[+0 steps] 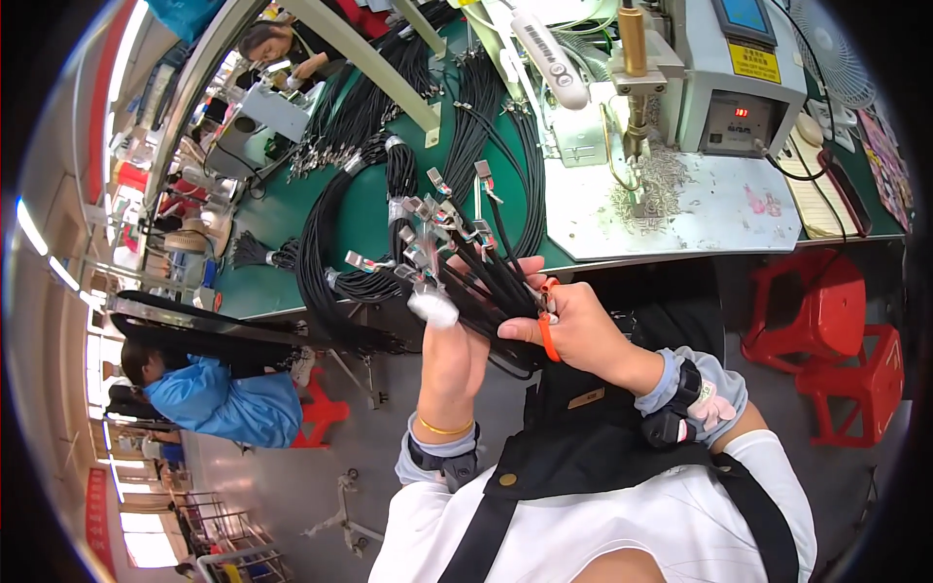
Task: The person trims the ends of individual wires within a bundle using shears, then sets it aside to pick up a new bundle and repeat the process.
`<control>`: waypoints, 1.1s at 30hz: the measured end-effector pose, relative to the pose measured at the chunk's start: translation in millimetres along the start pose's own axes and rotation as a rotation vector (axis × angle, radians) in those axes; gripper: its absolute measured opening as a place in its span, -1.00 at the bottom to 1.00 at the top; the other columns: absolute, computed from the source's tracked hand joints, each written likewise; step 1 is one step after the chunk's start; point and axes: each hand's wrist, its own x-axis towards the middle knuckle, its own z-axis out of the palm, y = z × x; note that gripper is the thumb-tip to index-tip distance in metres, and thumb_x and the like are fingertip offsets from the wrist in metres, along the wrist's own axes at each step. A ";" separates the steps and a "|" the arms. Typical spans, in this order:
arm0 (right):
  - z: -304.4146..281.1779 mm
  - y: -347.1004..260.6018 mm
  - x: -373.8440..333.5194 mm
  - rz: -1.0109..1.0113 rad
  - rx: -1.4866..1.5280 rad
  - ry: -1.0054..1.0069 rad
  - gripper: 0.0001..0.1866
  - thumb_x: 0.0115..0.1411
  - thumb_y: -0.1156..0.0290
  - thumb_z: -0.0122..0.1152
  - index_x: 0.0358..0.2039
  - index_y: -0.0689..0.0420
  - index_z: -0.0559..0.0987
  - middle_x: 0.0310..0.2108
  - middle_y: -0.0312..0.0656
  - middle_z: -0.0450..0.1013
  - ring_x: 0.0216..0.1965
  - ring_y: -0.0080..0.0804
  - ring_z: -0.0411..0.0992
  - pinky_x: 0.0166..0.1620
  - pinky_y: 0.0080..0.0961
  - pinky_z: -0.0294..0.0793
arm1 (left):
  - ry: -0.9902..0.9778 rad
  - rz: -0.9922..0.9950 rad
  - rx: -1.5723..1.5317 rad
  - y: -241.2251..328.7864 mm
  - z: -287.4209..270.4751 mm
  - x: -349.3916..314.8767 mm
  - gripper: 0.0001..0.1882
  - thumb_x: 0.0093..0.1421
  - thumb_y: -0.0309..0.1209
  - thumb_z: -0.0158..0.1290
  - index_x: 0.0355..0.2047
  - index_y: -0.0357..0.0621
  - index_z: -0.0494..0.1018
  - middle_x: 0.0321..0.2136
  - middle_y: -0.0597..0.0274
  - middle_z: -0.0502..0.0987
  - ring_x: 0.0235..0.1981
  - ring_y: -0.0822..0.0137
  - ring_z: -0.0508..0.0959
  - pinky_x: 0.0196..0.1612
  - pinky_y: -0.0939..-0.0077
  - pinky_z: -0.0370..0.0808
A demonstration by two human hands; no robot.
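Note:
A bunch of thin black cables (498, 284) lies across my left hand (452, 361), whose fingers curl round it from beneath and show at its far side. Silvery metal connectors with coloured wires (428, 216) fan out from the cables' far ends. Something white and blurred, perhaps a finger cover, is at my left thumb. My right hand (595, 333) is closed beside the bunch, round a small orange-handled hand tool (547, 337). The tool's working end is hidden among the cables, so its exact kind is unclear.
More black cable bundles (326, 223) lie on the green table (277, 199). A bench machine (734, 117) stands at right, metal bits on its white base plate (695, 209). Red stools (816, 306) stand below right. A person in blue (228, 398) sits left; another (292, 49) works behind.

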 end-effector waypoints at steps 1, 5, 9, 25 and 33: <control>1.4 4.3 1.3 -0.061 0.008 0.010 -0.73 -0.01 0.34 0.24 -0.39 0.28 0.47 -0.60 -0.22 0.39 -0.58 -0.57 0.27 -0.47 -0.60 0.31 | -0.009 0.034 -0.029 -4.0 3.1 -0.3 -0.50 0.06 -0.47 0.02 0.02 -0.27 0.15 -0.16 -0.04 0.41 -0.18 0.25 0.45 -0.08 0.40 0.38; -4.4 10.7 2.3 -0.075 0.086 -0.061 -0.78 0.02 0.39 0.20 -0.40 0.29 0.47 -0.55 -0.21 0.42 -0.54 -0.59 0.31 -0.42 -0.64 0.34 | -0.012 0.087 0.275 -7.1 4.8 -1.6 -0.51 0.06 -0.44 0.00 -0.01 -0.34 0.16 -0.19 -0.08 0.41 -0.17 0.16 0.45 -0.07 0.36 0.37; -17.6 0.6 -3.0 0.123 0.196 -0.185 -0.83 0.06 0.45 0.14 -0.37 0.29 0.48 -0.51 -0.21 0.46 -0.48 -0.59 0.37 -0.35 -0.65 0.37 | 0.089 0.094 0.645 -3.5 -18.7 -5.8 -0.56 0.07 -0.40 -0.02 -0.07 -0.39 0.20 -0.21 -0.09 0.42 -0.17 0.12 0.46 -0.09 0.34 0.37; -27.0 -1.6 -6.6 0.263 -0.011 -0.230 -0.82 0.04 0.44 0.17 -0.41 0.32 0.48 -0.57 -0.24 0.44 -0.55 -0.63 0.31 -0.44 -0.66 0.33 | 0.044 0.018 0.479 -19.9 0.9 5.1 -0.58 0.12 -0.47 -0.03 -0.03 -0.36 0.20 -0.12 -0.04 0.39 -0.26 0.32 0.48 -0.21 0.53 0.43; -36.0 32.4 -13.4 0.056 -0.259 -0.015 -0.82 0.02 0.45 0.19 -0.44 0.33 0.49 -0.58 -0.24 0.43 -0.60 -0.62 0.26 -0.47 -0.66 0.30 | 0.081 0.050 0.382 -48.3 -16.8 3.2 -0.58 0.06 -0.53 -0.01 -0.07 -0.45 0.21 -0.21 -0.11 0.44 -0.20 0.18 0.48 -0.08 0.38 0.37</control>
